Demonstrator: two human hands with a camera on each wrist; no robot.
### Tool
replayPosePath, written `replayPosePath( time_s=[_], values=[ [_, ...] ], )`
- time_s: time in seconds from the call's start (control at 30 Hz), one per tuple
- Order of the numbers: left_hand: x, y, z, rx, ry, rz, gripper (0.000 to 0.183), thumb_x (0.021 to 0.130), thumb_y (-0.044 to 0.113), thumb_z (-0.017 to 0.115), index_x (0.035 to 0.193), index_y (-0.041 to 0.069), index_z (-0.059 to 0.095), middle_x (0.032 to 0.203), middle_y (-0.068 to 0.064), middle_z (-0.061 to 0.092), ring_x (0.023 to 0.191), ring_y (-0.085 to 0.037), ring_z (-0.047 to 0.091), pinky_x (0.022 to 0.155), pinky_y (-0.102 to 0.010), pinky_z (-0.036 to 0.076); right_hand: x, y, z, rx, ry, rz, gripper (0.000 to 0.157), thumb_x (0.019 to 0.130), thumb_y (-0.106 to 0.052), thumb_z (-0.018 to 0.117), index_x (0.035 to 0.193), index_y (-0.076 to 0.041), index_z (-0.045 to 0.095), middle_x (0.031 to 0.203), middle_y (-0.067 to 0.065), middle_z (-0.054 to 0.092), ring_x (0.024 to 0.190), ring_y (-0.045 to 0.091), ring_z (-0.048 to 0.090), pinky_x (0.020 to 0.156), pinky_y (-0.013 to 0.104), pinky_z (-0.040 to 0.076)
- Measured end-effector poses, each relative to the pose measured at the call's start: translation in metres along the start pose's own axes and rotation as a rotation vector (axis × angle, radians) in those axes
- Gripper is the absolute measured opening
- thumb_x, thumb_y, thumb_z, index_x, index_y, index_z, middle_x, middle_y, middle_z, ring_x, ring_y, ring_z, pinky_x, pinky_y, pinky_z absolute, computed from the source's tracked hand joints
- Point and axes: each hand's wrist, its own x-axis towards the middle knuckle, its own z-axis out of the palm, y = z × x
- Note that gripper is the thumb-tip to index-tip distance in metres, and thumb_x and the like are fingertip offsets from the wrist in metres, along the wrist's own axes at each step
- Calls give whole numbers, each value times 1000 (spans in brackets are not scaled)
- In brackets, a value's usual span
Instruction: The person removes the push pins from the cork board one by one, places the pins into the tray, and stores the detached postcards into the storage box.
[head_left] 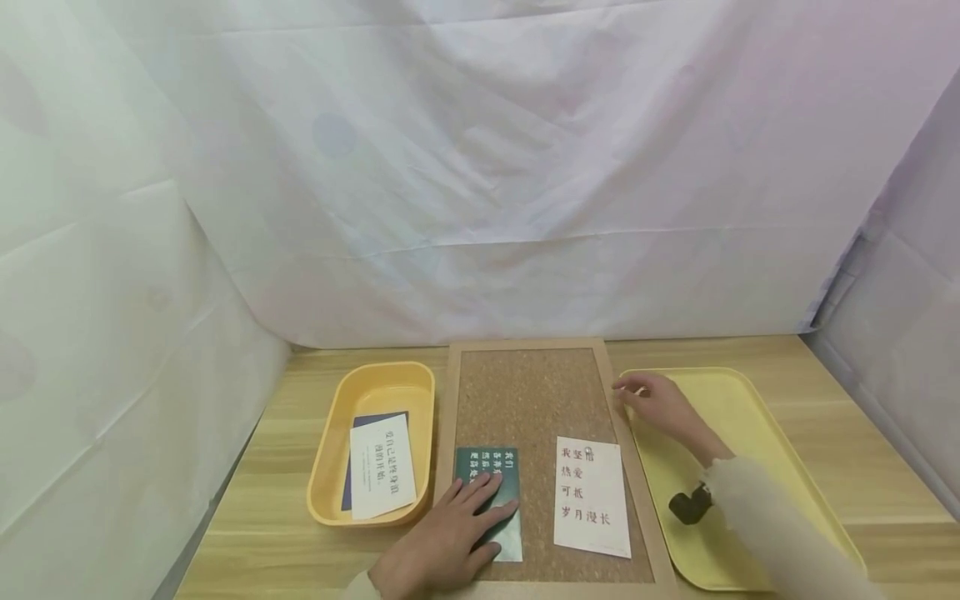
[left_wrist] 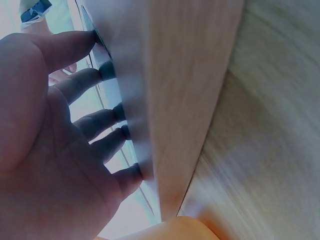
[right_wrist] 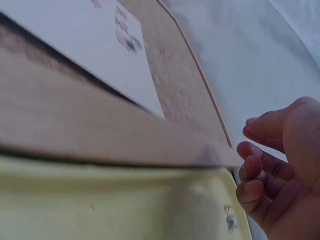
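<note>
My left hand (head_left: 448, 542) lies with fingers spread over a dark green card (head_left: 508, 475) with white writing, on the lower left of a wood-framed cork board (head_left: 536, 392). In the left wrist view its fingertips touch down just past the wooden frame (left_wrist: 175, 100). To the right on the cork is a white card (head_left: 592, 533) with red writing; a small clear pin (head_left: 589, 454) shows near its top. My right hand (head_left: 656, 404) hovers by the board's right edge and the tray's far left corner, fingers loosely bent. Nothing shows between thumb and fingers in the right wrist view.
Left of the board stands an orange-yellow bin (head_left: 322, 475) holding a white card (head_left: 382, 467) over a dark blue one (head_left: 347, 487). A pale yellow tray (head_left: 720, 433) lies on the right, with small clear items (right_wrist: 230, 220) near one end. White cloth (head_left: 480, 167) hangs behind the table.
</note>
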Motion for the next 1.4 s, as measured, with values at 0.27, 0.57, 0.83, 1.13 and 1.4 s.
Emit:
replayPosePath(
  time_s=[0.27,0.57,0.83,1.13,1.4],
  values=[
    [0,-2,0,-11,-8,4,54,101,47,50,152,43,34,165,9,20,152,-19,18,122,-52,17,-3,-31,23,46,-93,-64,19,96,-5,59,110,-4,71,105,10,69,92,20,62,74,31,53],
    [0,-1,0,-25,-14,-4,54,101,47,50,152,43,33,165,9,20,153,-18,17,122,-52,16,-6,-57,45,79,-190,-125,15,95,-14,65,106,-8,73,98,-2,68,92,15,59,79,31,51],
    [0,-1,1,-7,9,9,54,102,46,49,153,42,33,165,6,20,153,-19,17,122,-52,17,-10,-74,68,86,-235,-203,14,95,-12,65,105,-9,74,94,-5,68,85,9,58,72,23,50],
    [-3,0,-1,8,32,23,54,102,46,49,153,39,34,165,4,21,152,-22,18,121,-53,19,-12,-90,91,28,-276,-173,13,94,-18,67,104,-18,75,90,-13,66,79,7,54,68,23,46],
    [-2,-1,0,14,38,28,54,102,45,49,153,39,34,165,3,21,152,-22,19,121,-53,20,-13,-97,101,61,-311,-178,16,94,-17,67,108,-16,75,90,-12,67,78,8,55,67,23,48]
  ],
)
